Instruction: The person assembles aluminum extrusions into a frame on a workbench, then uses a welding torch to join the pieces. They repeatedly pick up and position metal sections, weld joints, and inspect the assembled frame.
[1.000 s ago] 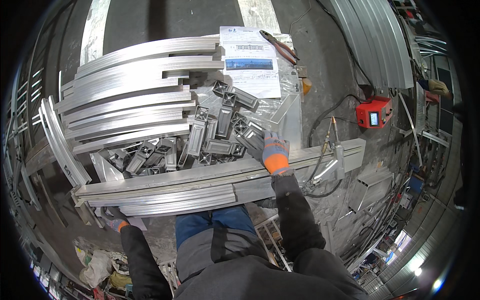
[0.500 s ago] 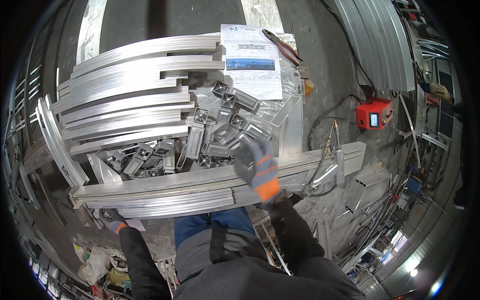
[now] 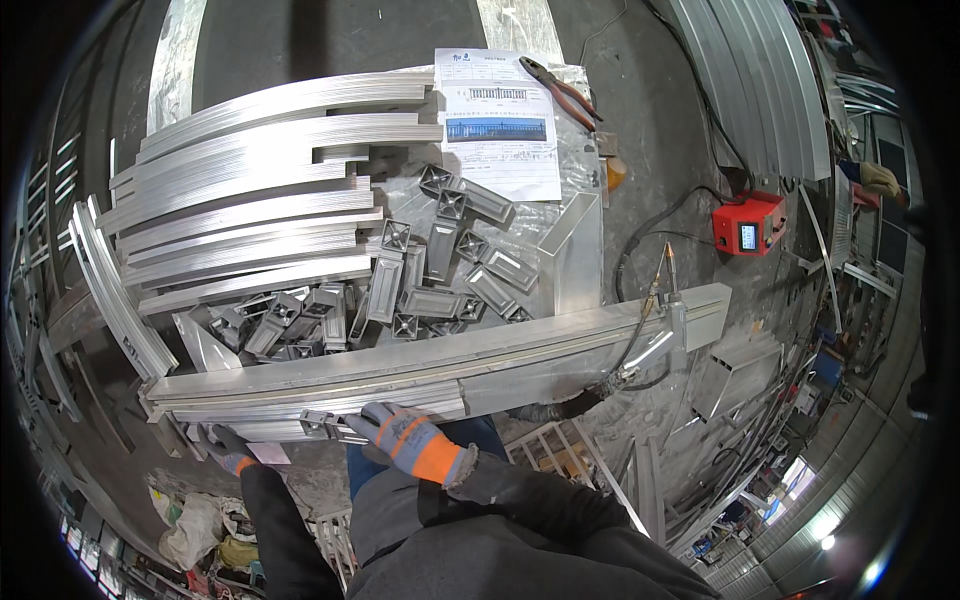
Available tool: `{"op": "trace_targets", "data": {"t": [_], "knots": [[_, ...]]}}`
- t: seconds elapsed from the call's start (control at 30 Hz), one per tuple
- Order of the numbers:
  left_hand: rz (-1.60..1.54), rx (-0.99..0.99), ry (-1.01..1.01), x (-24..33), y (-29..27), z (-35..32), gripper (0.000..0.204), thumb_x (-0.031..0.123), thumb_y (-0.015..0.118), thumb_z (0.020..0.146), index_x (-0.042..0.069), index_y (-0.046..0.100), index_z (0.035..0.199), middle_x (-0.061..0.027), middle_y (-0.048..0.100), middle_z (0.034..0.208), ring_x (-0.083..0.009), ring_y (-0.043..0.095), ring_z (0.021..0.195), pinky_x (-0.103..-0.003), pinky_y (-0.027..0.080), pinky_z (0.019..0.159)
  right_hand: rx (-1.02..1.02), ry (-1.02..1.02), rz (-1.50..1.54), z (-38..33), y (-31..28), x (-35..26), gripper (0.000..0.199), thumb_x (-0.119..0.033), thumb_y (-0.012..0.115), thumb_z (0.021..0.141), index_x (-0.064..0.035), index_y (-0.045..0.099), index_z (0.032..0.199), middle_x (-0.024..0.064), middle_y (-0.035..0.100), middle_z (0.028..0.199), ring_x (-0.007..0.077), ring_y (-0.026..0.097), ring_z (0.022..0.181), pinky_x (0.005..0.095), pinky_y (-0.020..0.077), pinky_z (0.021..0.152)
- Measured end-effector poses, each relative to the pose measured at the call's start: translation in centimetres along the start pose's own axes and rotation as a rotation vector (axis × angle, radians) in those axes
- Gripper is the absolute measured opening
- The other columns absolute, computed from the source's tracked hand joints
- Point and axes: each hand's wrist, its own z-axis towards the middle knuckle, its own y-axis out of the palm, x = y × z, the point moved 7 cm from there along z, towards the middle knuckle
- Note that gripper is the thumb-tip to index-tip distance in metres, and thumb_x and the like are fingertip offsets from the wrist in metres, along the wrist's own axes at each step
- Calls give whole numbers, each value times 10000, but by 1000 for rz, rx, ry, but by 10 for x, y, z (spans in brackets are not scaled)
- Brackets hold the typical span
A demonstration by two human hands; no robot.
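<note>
My right hand [image 3: 408,440], in a grey glove with orange bands, is closed on a small metal bracket [image 3: 322,426] at the near edge of the stacked aluminium strips [image 3: 390,400]. The bracket has a boxy end with a crossed pattern and lies along the strips' near side. My left hand [image 3: 226,448], gloved alike, has its fingers apart at the left end of these strips. Behind them runs a long aluminium beam [image 3: 400,357]. More such brackets [image 3: 440,250] lie in a loose pile beyond the beam.
Long aluminium profiles [image 3: 240,170] lie side by side at the far left. A printed sheet [image 3: 500,165] and red-handled pliers [image 3: 562,95] lie at the back. A cabled torch-like tool [image 3: 675,320] rests by the beam's right end, near a red box with a screen [image 3: 748,225].
My right hand has moved from the bracket pile back over the beam and left to the strips, bringing one bracket. My left hand stays at the strips' left end.
</note>
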Motion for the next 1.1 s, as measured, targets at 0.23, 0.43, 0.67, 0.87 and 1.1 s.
{"op": "trace_targets", "data": {"t": [0.23, 0.43, 0.67, 0.87, 1.1], "knots": [[41, -155, 303, 100, -8, -128, 566, 182, 543, 1078, 16, 385, 1596, -222, 559, 1432, -289, 601, 1230, -423, 508, 1020, 58, -74, 179, -21, -36, 2, 695, -132, 647, 965, -181, 422, 1621, 125, 580, 1376, 348, 658, 1153, 461, 601, 866], [-180, -932, 375, 184, 27, -255, 432, 171, 471, 1089, -54, 548, 1451, -161, 631, 1315, -262, 639, 1123, -389, 523, 960, 318, -46, 797, -34, -63, -5, 651, -175, 728, 983, -103, 473, 1578, 151, 650, 1310, 325, 699, 1064, 433, 581, 829], [-105, -1271, -103, 184, 31, -316, 317, 188, 567, 1069, -27, 600, 1300, -107, 698, 1133, -200, 675, 961, -370, 541, 786, 377, 210, 1088, -33, -51, 9, 626, -171, 823, 914, -29, 557, 1463, 135, 650, 1297, 268, 666, 1170, 386, 550, 971], [-449, -978, 138, 186, 26, -303, 390, 293, 569, 1103, -13, 560, 1345, -90, 695, 1116, -191, 670, 967, -339, 536, 813, 224, 44, 513, -35, -13, -3, 655, -249, 704, 956, -100, 474, 1550, 219, 616, 1262, 392, 629, 1185, 481, 530, 984], [-606, -948, -89, 131, 34, -307, 403, 297, 517, 1135, 16, 546, 1421, -114, 658, 1295, -257, 665, 1124, -435, 579, 901, -59, 82, 284, -41, 16, -9, 792, -89, 617, 936, -138, 313, 1666, 233, 625, 1207, 392, 701, 1010, 489, 559, 823]]}}
